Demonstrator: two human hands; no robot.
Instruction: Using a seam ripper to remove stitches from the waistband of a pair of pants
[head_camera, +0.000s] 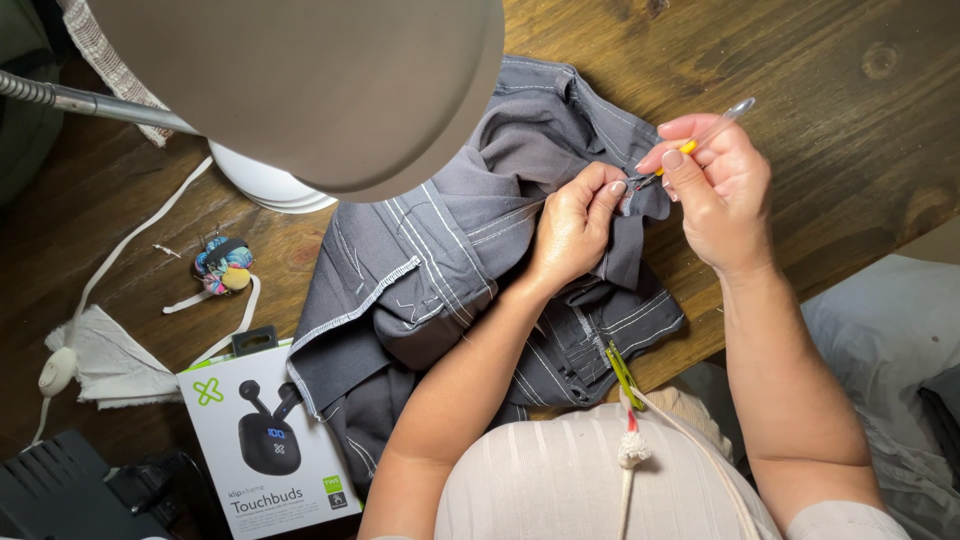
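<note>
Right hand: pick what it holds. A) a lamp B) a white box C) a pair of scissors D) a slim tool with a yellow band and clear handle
D: the right hand pinches a slim tool whose tip meets the grey garment beside the left hand.

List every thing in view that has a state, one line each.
grey garment: crumpled on the table, seam pinched up.
left hand: shut on the grey garment.
right hand: shut on the seam ripper.
seam ripper: tip at the seam.
earbuds box: lying flat, corner under the garment.
lamp: over the garment.
</note>
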